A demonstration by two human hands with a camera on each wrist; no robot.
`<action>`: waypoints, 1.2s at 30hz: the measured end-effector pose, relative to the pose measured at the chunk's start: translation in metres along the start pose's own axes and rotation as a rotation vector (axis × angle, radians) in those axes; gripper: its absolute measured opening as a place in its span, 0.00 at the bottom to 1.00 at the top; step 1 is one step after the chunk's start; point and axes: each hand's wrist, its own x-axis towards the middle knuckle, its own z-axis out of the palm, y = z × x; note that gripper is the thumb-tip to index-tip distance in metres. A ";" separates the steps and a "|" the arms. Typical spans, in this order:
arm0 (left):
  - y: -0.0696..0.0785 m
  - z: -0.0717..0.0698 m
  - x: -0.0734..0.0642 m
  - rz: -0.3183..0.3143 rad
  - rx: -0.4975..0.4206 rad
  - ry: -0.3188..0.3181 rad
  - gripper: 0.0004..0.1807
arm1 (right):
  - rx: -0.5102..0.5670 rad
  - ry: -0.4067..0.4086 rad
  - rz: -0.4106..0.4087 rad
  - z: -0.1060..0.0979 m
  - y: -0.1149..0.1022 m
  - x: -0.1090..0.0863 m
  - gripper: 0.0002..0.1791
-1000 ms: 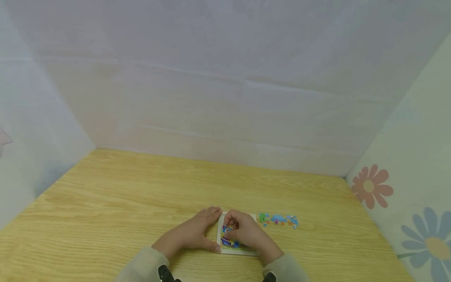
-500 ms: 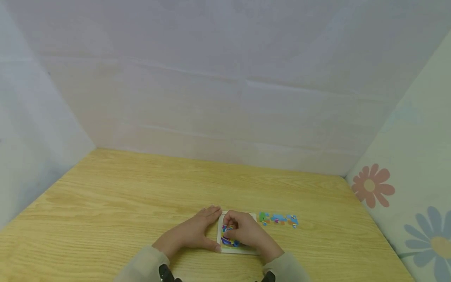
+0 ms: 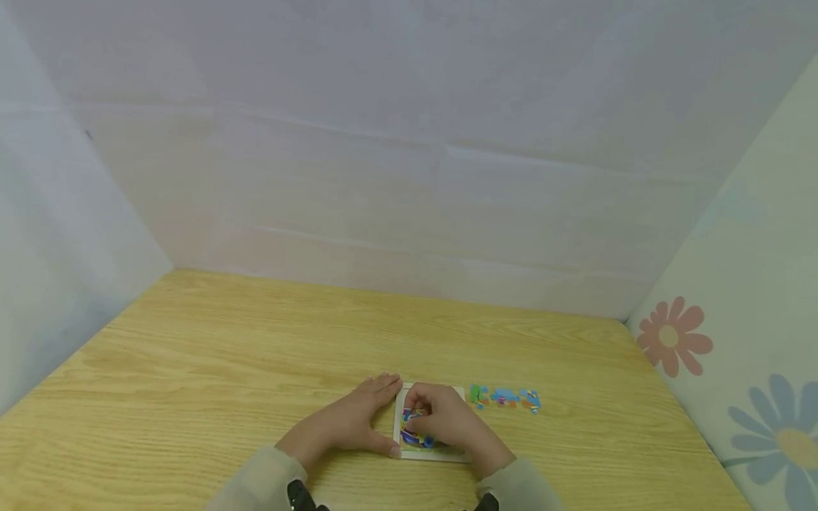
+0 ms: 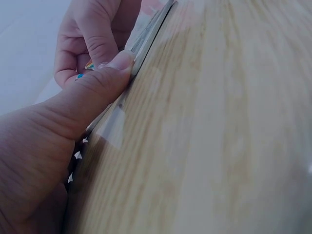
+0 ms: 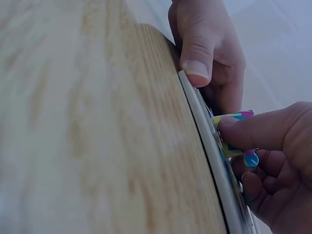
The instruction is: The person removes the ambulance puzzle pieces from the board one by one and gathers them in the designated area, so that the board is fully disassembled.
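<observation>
A small jigsaw board [image 3: 437,456] with a pale frame lies on the table. My left hand [image 3: 355,423] rests along its left side, fingers extended at the far left corner, thumb pressing the near left corner. My right hand [image 3: 445,417] is over the board and pinches a colourful jigsaw piece [image 5: 251,159] between thumb and fingers. In the right wrist view that piece is tilted up against the board, with yellow, pink and blue print and a round blue knob. Purple and blue printed pieces [image 3: 415,438] show in the board's left part; the right hand hides much of the rest.
Several loose jigsaw pieces [image 3: 505,397], blue, green and orange, lie in a row just right of the board. The wooden table [image 3: 255,355] is bounded by a pale cloth wall [image 3: 383,213] behind and a flower-printed wall [image 3: 767,284] on the right.
</observation>
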 end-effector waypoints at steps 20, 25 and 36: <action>-0.002 0.002 0.002 0.007 -0.007 -0.004 0.58 | -0.106 0.036 -0.016 0.003 -0.001 -0.002 0.07; -0.002 0.003 0.002 0.018 -0.013 -0.007 0.59 | -0.036 0.041 -0.003 0.003 0.003 -0.004 0.07; -0.001 0.002 0.002 0.008 -0.022 -0.009 0.59 | -0.042 0.009 -0.019 0.001 -0.001 -0.002 0.07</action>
